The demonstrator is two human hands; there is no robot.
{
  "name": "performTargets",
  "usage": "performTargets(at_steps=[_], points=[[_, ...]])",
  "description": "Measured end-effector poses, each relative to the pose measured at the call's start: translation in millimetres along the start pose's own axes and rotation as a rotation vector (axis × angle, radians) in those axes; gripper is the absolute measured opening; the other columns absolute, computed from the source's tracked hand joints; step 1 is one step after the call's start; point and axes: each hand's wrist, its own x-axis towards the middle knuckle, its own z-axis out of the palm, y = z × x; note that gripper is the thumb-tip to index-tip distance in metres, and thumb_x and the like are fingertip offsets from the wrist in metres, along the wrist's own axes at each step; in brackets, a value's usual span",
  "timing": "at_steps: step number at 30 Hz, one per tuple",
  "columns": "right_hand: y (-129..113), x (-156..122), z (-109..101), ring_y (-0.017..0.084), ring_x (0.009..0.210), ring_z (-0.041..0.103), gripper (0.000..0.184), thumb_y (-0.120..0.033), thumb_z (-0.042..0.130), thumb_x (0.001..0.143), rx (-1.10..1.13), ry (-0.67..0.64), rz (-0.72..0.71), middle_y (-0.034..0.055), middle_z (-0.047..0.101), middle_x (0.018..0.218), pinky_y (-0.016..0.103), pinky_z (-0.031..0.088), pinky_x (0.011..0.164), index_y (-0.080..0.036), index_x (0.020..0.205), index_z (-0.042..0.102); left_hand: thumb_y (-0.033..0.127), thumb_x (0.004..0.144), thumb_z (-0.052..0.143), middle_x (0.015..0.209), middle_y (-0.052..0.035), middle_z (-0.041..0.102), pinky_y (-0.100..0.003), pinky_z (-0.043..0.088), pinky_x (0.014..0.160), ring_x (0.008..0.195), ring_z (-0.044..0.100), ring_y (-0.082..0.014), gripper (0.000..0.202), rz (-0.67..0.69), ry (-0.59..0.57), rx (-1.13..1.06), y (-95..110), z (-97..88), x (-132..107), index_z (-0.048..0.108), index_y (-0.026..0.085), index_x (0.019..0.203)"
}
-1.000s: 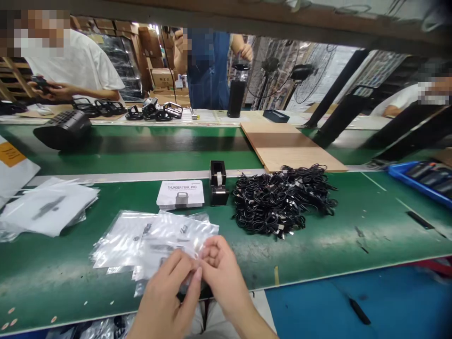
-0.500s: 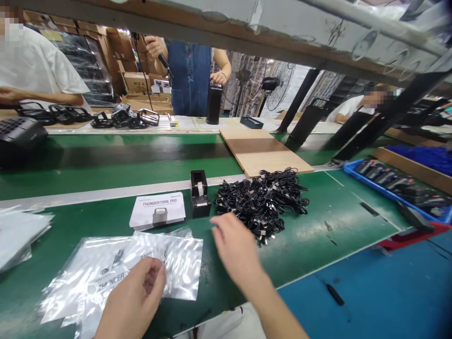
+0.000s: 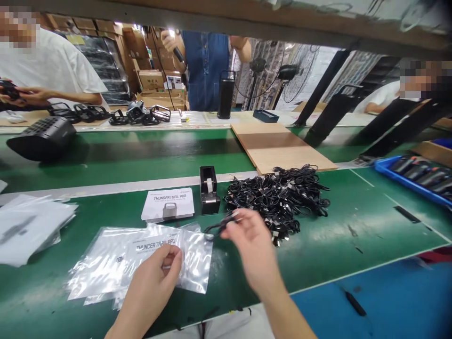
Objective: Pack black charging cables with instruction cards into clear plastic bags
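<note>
My left hand [image 3: 157,268] is closed in a pinch on the edge of a clear plastic bag [image 3: 120,254]. Through its film shows a printed leaflet reading "Thunder Trail Pro", and more bags lie beneath it. In my right hand [image 3: 252,245] is a bundled black cable [image 3: 223,226], one end of it sticking out leftward over the bag's top right corner. Just beyond that hand spreads a heap of black cables [image 3: 275,193] with metal plugs. A black tape dispenser [image 3: 209,190] stands left of the heap, beside a stack of printed leaflets [image 3: 168,204].
More bagged leaflets [image 3: 31,230] lie at the left. A wooden board [image 3: 282,146] rests across the green belt, with a black speaker [image 3: 42,136] far left. A blue tray [image 3: 416,183] of dark items sits at right. Co-workers are across the line.
My right hand has taken a black cable from the heap and brought it toward the bag. My left hand stays at the bag. Across the line, a co-worker's hand has left the standing speaker.
</note>
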Motion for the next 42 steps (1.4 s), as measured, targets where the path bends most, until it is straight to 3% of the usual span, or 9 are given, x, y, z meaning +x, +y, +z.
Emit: performTargets(at_steps=[2, 5, 12, 16, 25, 30, 36, 38, 42], points=[[17, -11, 21, 0.013, 0.064, 0.06, 0.022, -0.025, 0.063, 0.071, 0.192, -0.087, 0.192, 0.0008, 0.06, 0.077, 0.03, 0.051, 0.067, -0.019, 0.086, 0.049, 0.042, 0.077, 0.046, 0.067, 0.0017, 0.064, -0.023, 0.045, 0.056, 0.064, 0.062, -0.0167, 0.022, -0.011, -0.056, -0.078, -5, -0.6, 0, 0.056, 0.023, 0.074], [39, -16, 32, 0.011, 0.063, 0.06, 0.025, -0.026, 0.067, 0.067, 0.237, -0.082, 0.301, -0.0008, 0.06, 0.072, 0.027, 0.051, 0.066, -0.017, 0.081, 0.048, 0.045, 0.077, 0.048, 0.074, -0.0005, 0.066, -0.024, 0.047, 0.063, 0.072, 0.063, -0.0182, 0.025, -0.063, -0.132, -0.217, -12, -2.1, 1, 0.056, 0.021, 0.079], [43, -16, 25, 0.012, 0.065, 0.062, 0.025, -0.025, 0.067, 0.066, 0.148, -0.088, 0.256, -0.0016, 0.06, 0.072, 0.027, 0.051, 0.065, -0.018, 0.078, 0.046, 0.048, 0.074, 0.05, 0.065, 0.0, 0.062, -0.026, 0.045, 0.058, 0.063, 0.06, -0.0187, 0.028, -0.08, -0.017, -0.13, -13, -1.0, -2, 0.056, 0.021, 0.076], [42, -21, 30, 0.014, 0.066, 0.063, 0.026, -0.025, 0.067, 0.066, 0.104, -0.071, 0.246, -0.0012, 0.062, 0.07, 0.027, 0.05, 0.064, -0.019, 0.073, 0.043, 0.045, 0.076, 0.048, 0.065, -0.0004, 0.062, -0.025, 0.045, 0.054, 0.061, 0.059, -0.0176, 0.026, -0.055, -0.042, -0.147, -13, -0.2, -2, 0.056, 0.02, 0.076], [44, -29, 32, 0.016, 0.058, 0.062, 0.018, -0.027, 0.06, 0.071, -0.129, -0.189, 0.233, -0.0017, 0.061, 0.059, 0.022, 0.043, 0.05, -0.021, 0.073, 0.043, 0.039, 0.078, 0.046, 0.095, -0.0055, 0.058, -0.024, 0.053, 0.059, 0.086, 0.058, -0.0193, 0.022, 0.056, 0.096, -0.076, -12, -2.7, -7, 0.056, 0.021, 0.072], [53, -32, 41, 0.011, 0.041, 0.048, 0.011, -0.028, 0.06, 0.07, -0.494, -0.198, 0.055, -0.0071, 0.047, 0.042, 0.022, 0.037, 0.045, -0.021, 0.071, 0.052, 0.038, 0.078, 0.048, 0.103, -0.0071, 0.053, -0.029, 0.056, 0.066, 0.092, 0.057, -0.0204, 0.021, 0.103, 0.109, -0.133, -12, 2.1, -11, 0.056, 0.02, 0.07], [56, -34, 51, 0.008, 0.031, 0.037, 0.019, -0.037, 0.058, 0.072, -0.234, -0.165, 0.256, -0.0081, 0.042, 0.047, 0.019, 0.03, 0.03, -0.02, 0.075, 0.05, 0.039, 0.079, 0.048, 0.11, -0.0095, 0.051, -0.038, 0.049, 0.083, 0.105, 0.051, -0.0247, 0.022, 0.152, 0.14, -0.118, -15, -1.7, -12, 0.06, 0.02, 0.073], [49, -34, 50, 0.009, 0.032, 0.038, 0.016, -0.035, 0.052, 0.077, -0.327, -0.287, 0.154, -0.0076, 0.043, 0.046, 0.019, 0.03, 0.033, -0.02, 0.082, 0.055, 0.038, 0.079, 0.048, 0.113, -0.0097, 0.05, -0.039, 0.047, 0.085, 0.108, 0.05, -0.0249, 0.022, 0.159, 0.123, -0.152, -15, -3.8, -12, 0.059, 0.02, 0.073], [23, -29, 46, 0.012, 0.055, 0.054, 0.025, -0.019, 0.036, 0.084, -0.708, -0.653, -0.334, -0.0007, 0.061, 0.064, 0.022, 0.036, 0.053, -0.02, 0.08, 0.061, 0.036, 0.079, 0.049, 0.116, -0.0079, 0.05, -0.045, 0.038, 0.094, 0.116, 0.043, -0.0257, 0.019, 0.189, 0.15, -0.178, -12, -10.9, -14, 0.058, 0.021, 0.072]])
